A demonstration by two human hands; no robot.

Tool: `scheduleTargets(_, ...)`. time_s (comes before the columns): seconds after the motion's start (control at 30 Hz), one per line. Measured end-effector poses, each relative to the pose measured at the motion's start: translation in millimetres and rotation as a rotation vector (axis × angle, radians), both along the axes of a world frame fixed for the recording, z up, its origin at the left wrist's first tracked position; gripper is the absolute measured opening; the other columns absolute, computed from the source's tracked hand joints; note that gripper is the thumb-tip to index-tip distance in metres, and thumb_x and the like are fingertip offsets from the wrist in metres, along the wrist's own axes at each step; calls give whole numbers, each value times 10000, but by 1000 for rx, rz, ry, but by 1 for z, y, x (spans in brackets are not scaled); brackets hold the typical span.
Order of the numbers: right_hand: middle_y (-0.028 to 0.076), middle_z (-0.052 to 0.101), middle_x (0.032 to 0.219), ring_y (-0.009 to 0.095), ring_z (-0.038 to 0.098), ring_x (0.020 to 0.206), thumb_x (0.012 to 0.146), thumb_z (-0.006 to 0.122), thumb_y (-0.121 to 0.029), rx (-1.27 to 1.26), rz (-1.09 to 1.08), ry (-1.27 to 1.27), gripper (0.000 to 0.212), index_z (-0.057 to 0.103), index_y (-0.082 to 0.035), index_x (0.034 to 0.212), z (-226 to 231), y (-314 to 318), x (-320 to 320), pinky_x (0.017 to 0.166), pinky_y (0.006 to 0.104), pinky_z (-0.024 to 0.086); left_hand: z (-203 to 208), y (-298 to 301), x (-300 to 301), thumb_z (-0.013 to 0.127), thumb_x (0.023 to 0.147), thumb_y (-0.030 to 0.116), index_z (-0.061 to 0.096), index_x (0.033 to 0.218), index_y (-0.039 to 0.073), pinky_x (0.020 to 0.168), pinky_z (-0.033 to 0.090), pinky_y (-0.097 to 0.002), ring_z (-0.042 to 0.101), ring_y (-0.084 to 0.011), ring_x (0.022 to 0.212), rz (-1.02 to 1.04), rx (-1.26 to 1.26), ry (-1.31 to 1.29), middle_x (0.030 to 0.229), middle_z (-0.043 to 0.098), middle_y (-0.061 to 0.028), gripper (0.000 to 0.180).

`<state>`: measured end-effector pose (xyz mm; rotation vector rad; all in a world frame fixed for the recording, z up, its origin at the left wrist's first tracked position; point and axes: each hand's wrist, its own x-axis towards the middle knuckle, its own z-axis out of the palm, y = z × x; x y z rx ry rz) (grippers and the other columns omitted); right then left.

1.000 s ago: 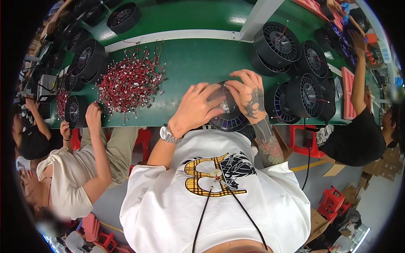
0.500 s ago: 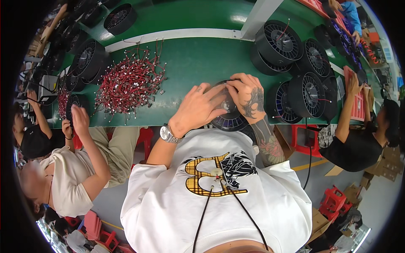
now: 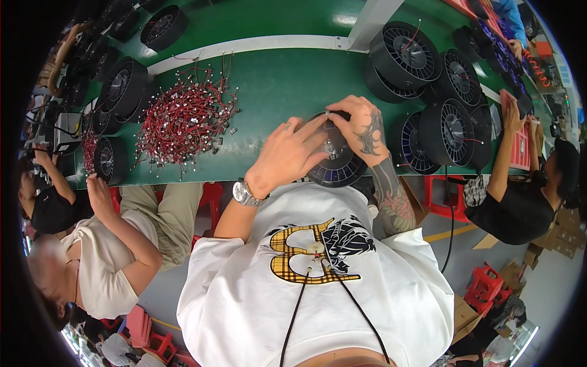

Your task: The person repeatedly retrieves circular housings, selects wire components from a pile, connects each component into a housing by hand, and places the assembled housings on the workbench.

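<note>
A black round fan wheel (image 3: 337,174) with a ring of blades and a shiny hub rests at the near table edge, against my white shirt. My left hand (image 3: 292,150) grips it from the left, fingers reaching over its face toward the far rim and thumb near the hub. At the far rim, my right hand (image 3: 361,130) is closed in a pinch beside my left fingertips. A small pale tip shows at the pinch, but the fingers hide the rest. Left of my hands lies a large pile of red and black wires (image 3: 186,116) with small white connectors.
Black fan wheels (image 3: 406,55) stand stacked and leaning at the right, some with a red wire sticking out. More fan wheels (image 3: 122,85) stand at the left. A white post (image 3: 374,24) rises behind. Co-workers sit at both sides, one in a cream shirt (image 3: 104,269).
My hands stay on the fan wheel, and more of its hub and face now shows. At the left, the co-worker's raised hand has come down beside a fan wheel.
</note>
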<state>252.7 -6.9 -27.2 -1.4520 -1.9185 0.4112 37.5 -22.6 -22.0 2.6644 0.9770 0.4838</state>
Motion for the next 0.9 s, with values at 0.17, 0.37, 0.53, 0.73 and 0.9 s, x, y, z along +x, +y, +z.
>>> scheduleTargets(0.17,119,725,876,311,687,792,816,774,-141,-130,9,31,165,789,-50,953,4,7,1,726,400,541,-9,-1,-3,670,935,302,711,1195,104,913,564,-466,590,-364,1121,10,-49,-82,1465,555,-63,330)
scheduleTargets(0.37,111,707,849,304,690,825,831,782,-174,-197,37,-4,157,779,-47,923,8,5,-1,735,401,536,-20,-19,-31,651,898,153,722,1170,87,974,559,-479,561,-422,1287,41,-169,-318,1485,533,-137,289)
scheduleTargets(0.53,102,700,881,312,689,874,856,772,-186,-52,37,-66,155,766,-49,929,7,-5,-18,765,408,538,-23,-34,-59,627,868,55,733,1136,88,1030,547,-478,549,-436,1349,49,-368,-542,1520,491,-189,290)
scheduleTargets(0.73,100,699,1017,334,673,958,872,758,-175,-75,7,-59,213,739,-56,1047,3,0,-21,807,426,537,-18,-31,-64,779,800,20,732,1039,65,1037,557,-468,599,-431,1312,106,-421,-447,1560,456,-172,248)
scheduleTargets(0.9,136,659,1237,350,662,1048,875,760,-170,140,-75,-81,418,655,-48,1261,22,-4,-17,863,423,541,-17,12,-68,865,737,79,721,977,69,996,577,-416,652,-368,1230,57,-355,-370,1524,485,-147,281)
